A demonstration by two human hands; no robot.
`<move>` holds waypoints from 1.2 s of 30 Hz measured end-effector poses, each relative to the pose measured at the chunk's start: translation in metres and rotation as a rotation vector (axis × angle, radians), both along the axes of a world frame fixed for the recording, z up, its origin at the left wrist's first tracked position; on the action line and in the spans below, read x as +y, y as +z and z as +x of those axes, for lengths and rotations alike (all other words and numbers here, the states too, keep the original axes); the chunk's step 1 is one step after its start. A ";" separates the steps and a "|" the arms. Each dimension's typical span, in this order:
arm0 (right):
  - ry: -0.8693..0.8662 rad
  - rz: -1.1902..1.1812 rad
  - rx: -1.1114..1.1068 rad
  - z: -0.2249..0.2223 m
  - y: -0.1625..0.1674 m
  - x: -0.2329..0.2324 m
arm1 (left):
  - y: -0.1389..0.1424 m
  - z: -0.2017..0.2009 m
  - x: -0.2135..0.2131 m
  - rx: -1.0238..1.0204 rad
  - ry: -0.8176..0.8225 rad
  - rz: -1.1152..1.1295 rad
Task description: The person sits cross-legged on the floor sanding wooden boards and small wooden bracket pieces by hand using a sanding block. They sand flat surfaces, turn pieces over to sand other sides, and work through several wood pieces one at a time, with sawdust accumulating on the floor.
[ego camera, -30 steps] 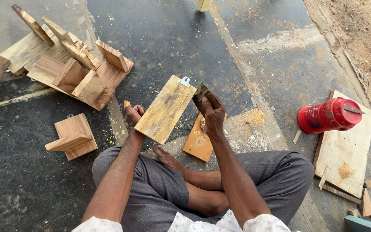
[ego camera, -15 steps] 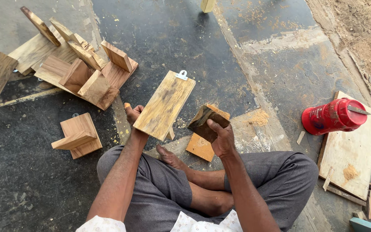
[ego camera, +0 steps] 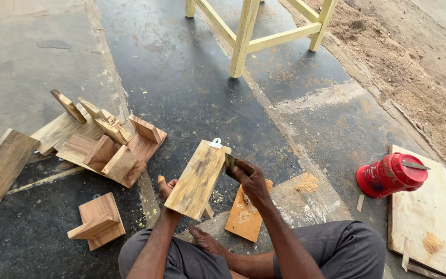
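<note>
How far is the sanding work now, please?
Done, apparently: a heap of finished pieces and one shelf piece on the floor. In hand: left hand props the board; right hand rubs its edge with sandpaper. Left: the orange piece lies untouched.

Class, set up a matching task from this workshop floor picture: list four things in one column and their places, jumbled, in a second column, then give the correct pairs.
Things:
1. Board
2. Red container
3. Stool
4. Sandpaper

Places:
A. Top of the picture, only its pale legs showing
B. In the left hand, tilted
C. In the right hand, against the board's edge
D. On its side, at the right

Pairs: 1-B, 2-D, 3-A, 4-C
</note>
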State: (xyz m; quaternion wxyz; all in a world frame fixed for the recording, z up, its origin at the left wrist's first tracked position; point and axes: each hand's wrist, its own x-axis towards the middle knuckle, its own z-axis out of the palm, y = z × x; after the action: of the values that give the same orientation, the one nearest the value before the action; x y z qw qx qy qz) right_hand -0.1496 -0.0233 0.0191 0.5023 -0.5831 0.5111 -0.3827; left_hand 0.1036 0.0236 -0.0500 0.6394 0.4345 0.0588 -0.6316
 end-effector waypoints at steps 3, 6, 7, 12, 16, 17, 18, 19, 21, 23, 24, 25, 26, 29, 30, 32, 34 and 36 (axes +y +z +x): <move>0.048 0.033 -0.040 0.011 -0.001 0.024 | 0.002 0.001 0.002 0.007 0.006 0.012; 0.232 -0.030 -0.161 0.022 0.000 0.060 | 0.005 0.004 0.005 0.065 0.043 -0.021; 0.219 0.012 -0.186 0.021 0.002 0.067 | 0.005 0.005 0.006 0.106 0.012 -0.105; -0.176 0.426 -0.649 -0.019 0.013 0.098 | -0.005 0.010 0.000 0.114 0.016 -0.102; -0.258 0.464 -0.897 -0.051 0.021 0.104 | -0.008 0.009 -0.006 0.026 0.071 0.059; -0.264 0.478 -0.906 -0.053 0.021 0.105 | -0.007 0.008 -0.007 0.001 0.083 0.094; -0.268 0.500 -0.914 -0.054 0.021 0.107 | -0.005 0.008 -0.006 -0.018 0.091 0.129; -0.267 0.521 -0.925 -0.052 0.019 0.110 | -0.003 0.008 -0.005 -0.033 0.101 0.162; -0.251 0.556 -0.926 -0.044 0.014 0.116 | 0.001 0.007 0.000 -0.056 0.107 0.221; -0.239 0.607 -0.911 -0.034 0.008 0.119 | 0.004 0.007 0.004 -0.067 0.103 0.268; -0.233 0.639 -0.896 -0.029 0.005 0.119 | 0.005 0.007 0.006 -0.072 0.097 0.290; -0.230 0.671 -0.879 -0.025 0.003 0.120 | 0.005 0.006 0.007 -0.069 0.089 0.305; -0.223 0.687 -0.877 -0.020 0.000 0.119 | 0.006 0.005 0.008 -0.067 0.075 0.317; -0.200 0.732 -0.892 -0.009 -0.007 0.114 | 0.009 0.000 0.007 -0.015 -0.005 0.327; -0.187 0.741 -0.907 -0.006 -0.010 0.112 | 0.011 0.000 0.007 0.009 -0.034 0.323; -0.175 0.764 -0.937 0.000 -0.016 0.106 | 0.016 -0.002 0.008 0.027 -0.087 0.280; -0.177 0.793 -0.966 0.005 -0.023 0.100 | 0.020 -0.004 0.012 0.015 -0.153 0.186; -0.150 0.762 -1.020 0.007 -0.029 0.096 | 0.026 -0.005 0.022 -0.123 -0.299 0.052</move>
State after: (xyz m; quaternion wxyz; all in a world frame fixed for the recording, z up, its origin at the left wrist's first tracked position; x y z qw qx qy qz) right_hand -0.1422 0.0725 -0.0101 0.8263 -0.0709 0.3474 -0.4375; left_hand 0.0989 0.0461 -0.0244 0.5291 0.4929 -0.0295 -0.6901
